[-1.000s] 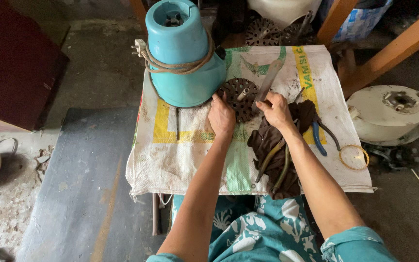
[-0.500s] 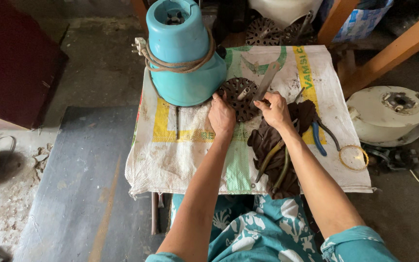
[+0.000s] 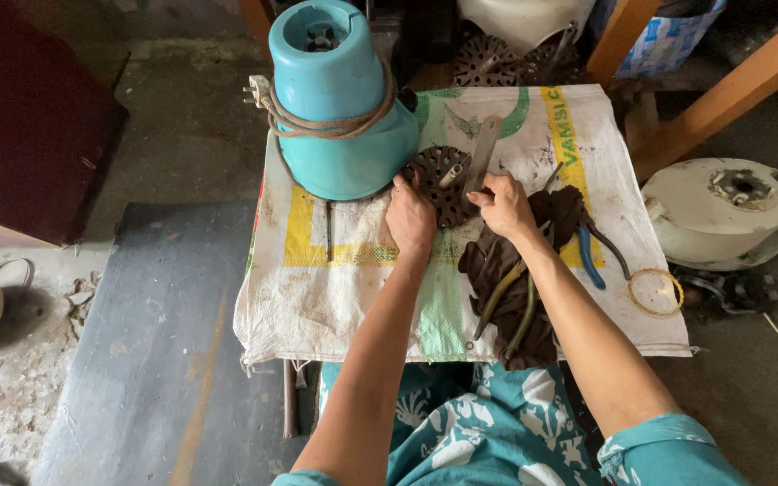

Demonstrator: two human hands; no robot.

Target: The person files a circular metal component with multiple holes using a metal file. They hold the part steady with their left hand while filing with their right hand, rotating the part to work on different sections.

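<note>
Woven white sack (image 3: pixel 353 288) with green and yellow print, spread over a small table as a work surface, hanging off the near edge. Teal plastic appliance base (image 3: pixel 339 117) standing upright on the far left of that sack, cone-shaped, open at the top, with a beige cord (image 3: pixel 335 126) wound around its waist and a plug (image 3: pixel 257 90) sticking out to the left. White round housing (image 3: pixel 722 211) on the floor well to the right, apart from the table. Dark brown rag (image 3: pixel 515 279) crumpled on the right half of the sack, partly under the right forearm, two olive-coloured handles (image 3: pixel 506 310) lying on it. Dark perforated metal disc (image 3: pixel 438 180) lying flat just right of the teal base, at the middle of the sack. Left hand (image 3: pixel 410 216) pressed down on the near left edge of that disc, fingers bent over its rim, holding it in place. Right hand (image 3: pixel 502 202) closed around the near end of a flat grey metal tool (image 3: pixel 479 162), which slants far across the disc's right side. Blue-handled pliers (image 3: pixel 592 256) lying just right of the rag. Thin yellowish ring (image 3: pixel 655 290) near the sack's right edge. Slim dark rod (image 3: pixel 328 229) lying near the teal base's near side.
</note>
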